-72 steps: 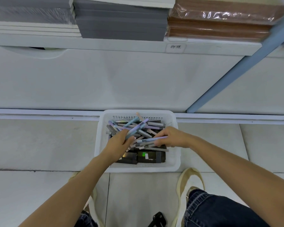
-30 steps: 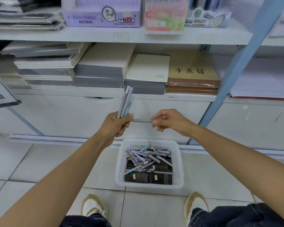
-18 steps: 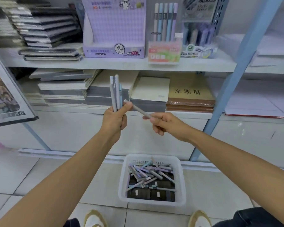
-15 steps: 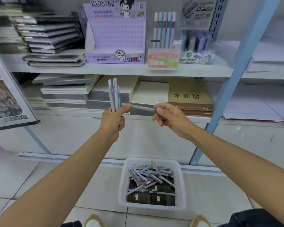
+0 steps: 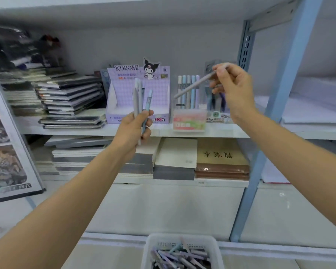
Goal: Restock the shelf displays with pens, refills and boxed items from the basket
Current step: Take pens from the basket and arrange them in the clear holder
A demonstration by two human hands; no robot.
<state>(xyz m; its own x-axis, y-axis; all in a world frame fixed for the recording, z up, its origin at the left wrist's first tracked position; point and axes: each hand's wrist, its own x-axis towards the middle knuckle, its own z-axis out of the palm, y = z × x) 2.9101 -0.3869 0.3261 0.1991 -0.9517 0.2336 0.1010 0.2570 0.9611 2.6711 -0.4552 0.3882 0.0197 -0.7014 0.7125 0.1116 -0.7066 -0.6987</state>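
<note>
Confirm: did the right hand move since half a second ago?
Yes. The right hand rose from below the shelf board to beside the pen display.

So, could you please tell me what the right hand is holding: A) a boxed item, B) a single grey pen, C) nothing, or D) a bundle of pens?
B: the right hand pinches one grey pen by its end; the bundle of pens is gripped in the left hand.

We log dark notebook stacks (image 5: pixel 70 98) upper left, a grey pad stack (image 5: pixel 174 171) touching brown-covered books (image 5: pixel 221 169) lower down, blue upright (image 5: pixel 262 152) right, framed poster (image 5: pixel 6 152) far left.
</note>
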